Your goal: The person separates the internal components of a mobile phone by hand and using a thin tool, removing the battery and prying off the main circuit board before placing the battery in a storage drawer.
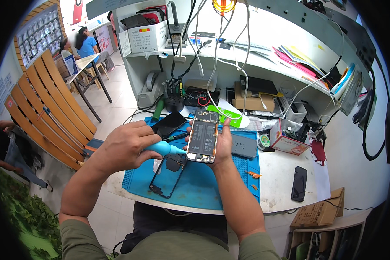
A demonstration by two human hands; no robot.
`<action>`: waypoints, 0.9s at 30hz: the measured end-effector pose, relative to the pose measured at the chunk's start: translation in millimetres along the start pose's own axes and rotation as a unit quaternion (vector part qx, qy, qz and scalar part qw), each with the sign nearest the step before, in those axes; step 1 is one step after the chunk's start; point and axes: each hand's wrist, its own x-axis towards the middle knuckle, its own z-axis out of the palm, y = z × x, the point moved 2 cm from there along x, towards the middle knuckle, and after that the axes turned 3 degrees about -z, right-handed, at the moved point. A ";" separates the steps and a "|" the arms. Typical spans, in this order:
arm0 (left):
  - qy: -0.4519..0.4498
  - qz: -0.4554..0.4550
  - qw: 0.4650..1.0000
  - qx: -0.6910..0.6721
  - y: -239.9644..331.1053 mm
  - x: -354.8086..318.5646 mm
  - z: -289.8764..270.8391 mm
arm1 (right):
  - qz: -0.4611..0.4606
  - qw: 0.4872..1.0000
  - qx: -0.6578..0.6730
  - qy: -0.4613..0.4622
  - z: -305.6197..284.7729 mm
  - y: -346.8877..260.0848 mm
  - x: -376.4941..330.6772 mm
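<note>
While cradling opened phone (203,138) — right hand (223,143) upturned

Two hands (125,145), three phones (203,136), one blower (162,148).

Hidden or indistinct items:
- Blue tool (164,148): rear end buried in the left hand (125,145); tip lost behind the opened phone (203,138).
- Right hand (223,141): palm covered by the phone, fingers at its 3 o'clock edge only.
- Phone's inner parts: too small to tell.
- Black frame (167,177) at 7 o'clock: top end under the tool.
- Cardboard box (318,213) at 4 o'clock: contents unseen.
</note>
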 end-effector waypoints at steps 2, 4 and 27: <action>-0.002 0.003 1.000 -0.001 -1.8 0.3 0.9 | 0.005 1.000 -0.002 0.013 -0.6 2.1 0.3; -0.006 0.005 1.000 -0.001 -3.7 0.6 1.6 | 0.012 1.000 0.004 0.019 -1.6 3.0 0.7; 0.011 0.003 0.996 -0.084 14.2 24.2 25.4 | -0.004 1.000 0.015 0.023 0.6 2.7 2.1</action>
